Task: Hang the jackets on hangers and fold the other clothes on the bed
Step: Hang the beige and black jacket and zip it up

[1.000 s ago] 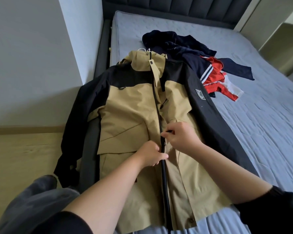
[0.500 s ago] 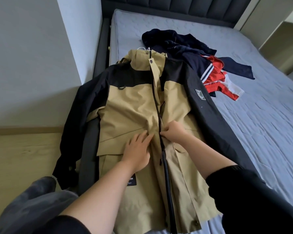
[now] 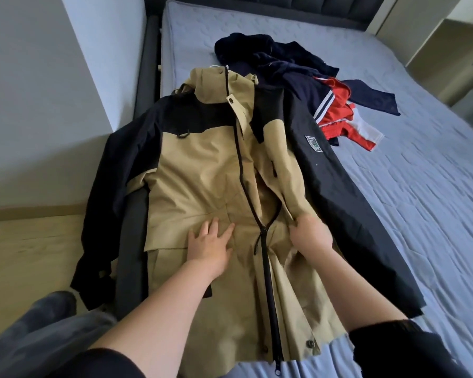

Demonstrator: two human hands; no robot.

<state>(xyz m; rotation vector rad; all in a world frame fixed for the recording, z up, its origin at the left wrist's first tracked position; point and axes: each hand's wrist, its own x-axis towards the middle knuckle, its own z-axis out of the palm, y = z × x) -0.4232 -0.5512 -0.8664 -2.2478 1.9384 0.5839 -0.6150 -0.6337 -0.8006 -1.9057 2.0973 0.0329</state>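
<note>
A bed (image 3: pixel 393 214) with a blue-grey mattress fills the right and top of the frame. One tan and black jacket (image 3: pixel 202 173) lies face up along its left edge, in the centre of the frame, hood toward the top. Its zip is closed only from the hem to about the middle.

At upper right of centre sits one heap of other clothes (image 3: pixel 298 75), unfolded. Navy cloth and a red and white piece show, but how many garments are in it I cannot tell.

Two bare hands are on the jacket, low in the centre. The left hand (image 3: pixel 209 246) lies flat on the tan front, fingers spread. The right hand (image 3: pixel 310 236) is curled around a fold of the opposite front, beside the zip. One zip slider (image 3: pixel 263 230) sits between them.

Risks, as I judge them:
- One black sleeve (image 3: pixel 115 200) hangs over the mattress edge at the left of the frame toward the wooden floor (image 3: pixel 25 255). Its weight could drag the slippery jacket off.
- The loose tan flap beside the zip could catch in the slider if it is pulled.

No hanger shows clearly at the collar.
</note>
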